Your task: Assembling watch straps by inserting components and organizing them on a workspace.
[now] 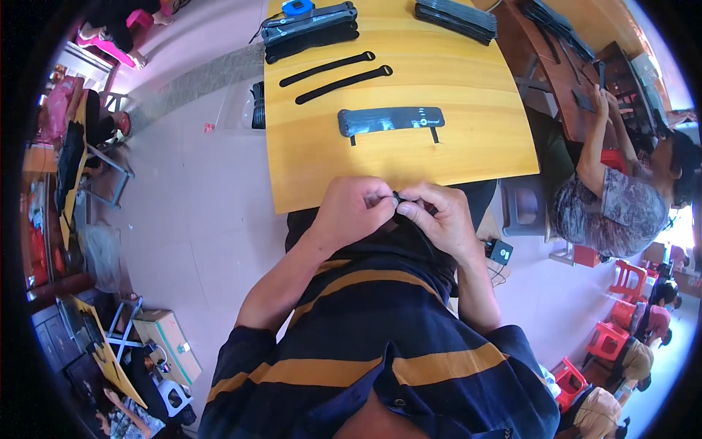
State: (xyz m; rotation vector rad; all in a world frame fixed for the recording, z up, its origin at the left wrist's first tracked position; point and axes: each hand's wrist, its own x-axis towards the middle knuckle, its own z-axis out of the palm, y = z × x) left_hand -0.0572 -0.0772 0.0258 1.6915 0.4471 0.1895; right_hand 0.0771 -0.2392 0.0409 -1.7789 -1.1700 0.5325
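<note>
My left hand (358, 211) and my right hand (442, 214) meet at the table's near edge, just above my lap. Both are closed in a pinch on a small black piece (397, 197), perhaps a strap end; most of it is hidden by my fingers. Beyond them on the yellow table (468, 157) lies a flat black packet (391, 121) in shiny wrapping, with two short dark tabs sticking out at its near side. Farther off, two black straps with looped ends, the nearer strap (344, 85) and the farther strap (327, 69), lie side by side.
A stack of black packets (311, 33) with a blue round device (297, 8) on top stands at the far left of the table; another packet stack (457, 20) is at the far right. A co-worker (614, 197) sits at a brown table to the right, near a grey stool (523, 208).
</note>
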